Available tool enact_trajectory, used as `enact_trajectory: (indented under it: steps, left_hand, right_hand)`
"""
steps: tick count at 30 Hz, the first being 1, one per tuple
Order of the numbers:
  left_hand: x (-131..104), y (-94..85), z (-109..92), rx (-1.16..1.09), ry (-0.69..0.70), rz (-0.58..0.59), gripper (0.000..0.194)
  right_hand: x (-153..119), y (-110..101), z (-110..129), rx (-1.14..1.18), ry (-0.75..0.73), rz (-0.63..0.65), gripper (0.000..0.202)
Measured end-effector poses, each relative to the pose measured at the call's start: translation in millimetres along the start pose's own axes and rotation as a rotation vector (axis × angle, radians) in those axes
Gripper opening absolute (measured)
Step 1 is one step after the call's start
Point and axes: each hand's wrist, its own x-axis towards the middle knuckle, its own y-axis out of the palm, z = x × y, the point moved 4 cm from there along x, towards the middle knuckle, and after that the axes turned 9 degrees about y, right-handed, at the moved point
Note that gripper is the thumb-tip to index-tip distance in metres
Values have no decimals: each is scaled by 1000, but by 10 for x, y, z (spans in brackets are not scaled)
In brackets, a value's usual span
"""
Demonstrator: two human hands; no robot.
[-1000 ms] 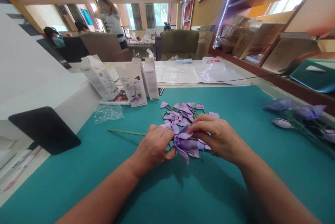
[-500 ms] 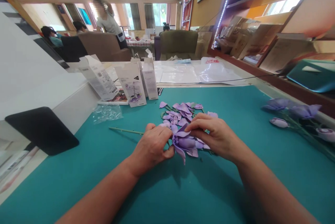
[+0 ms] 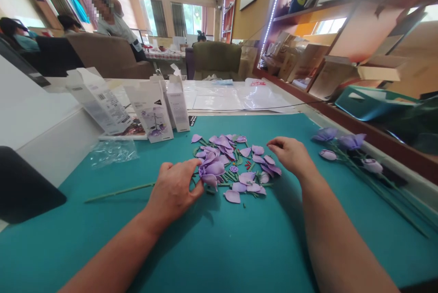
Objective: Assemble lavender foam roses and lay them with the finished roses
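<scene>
My left hand (image 3: 176, 188) is closed around the base of a purple artificial flower (image 3: 214, 170), with thumb and forefinger at its underside. The flower's green stem (image 3: 119, 191) sticks out to the left beneath that hand. My right hand (image 3: 290, 156) hovers just right of the pile, thumb and forefinger pinched together; whether anything is between them is too small to make out. Loose lilac petals (image 3: 249, 181) are spread between the hands. Among them lie short green stem pieces (image 3: 231, 176), small red pieces (image 3: 247, 165) and a round purple piece (image 3: 234, 170).
Finished purple flowers (image 3: 352, 141) on long stems lie on the teal mat (image 3: 226, 247) at right. White printed boxes (image 3: 152, 112) stand at the back left beside clear plastic wrapping (image 3: 114, 151). A black tablet-like panel (image 3: 27, 188) is at far left. People are in the background.
My right hand has let go of the flower's petal and moved right, away from it. My left hand keeps the flower, now turned and lower. The view has swung to the right.
</scene>
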Motion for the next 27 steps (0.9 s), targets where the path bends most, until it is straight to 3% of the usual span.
enact_trajectory:
  steps: [4,10,21,27]
  left_hand:
    - [-10,0,2,6,11,-37,27]
    - [-11,-5,3,30,-1,-50,23]
    - [-20,35,-6,-8,-60,47,23]
    - [-33,41,-5,-30,-71,11,25]
  right_hand:
    - [63,157,-99,-115,57,66,25]
    - [50,408,-4,-199,20,136,28]
    - [57,498,22,-238,26,184,24]
    - [101,565,-6,-192,-5,223,20]
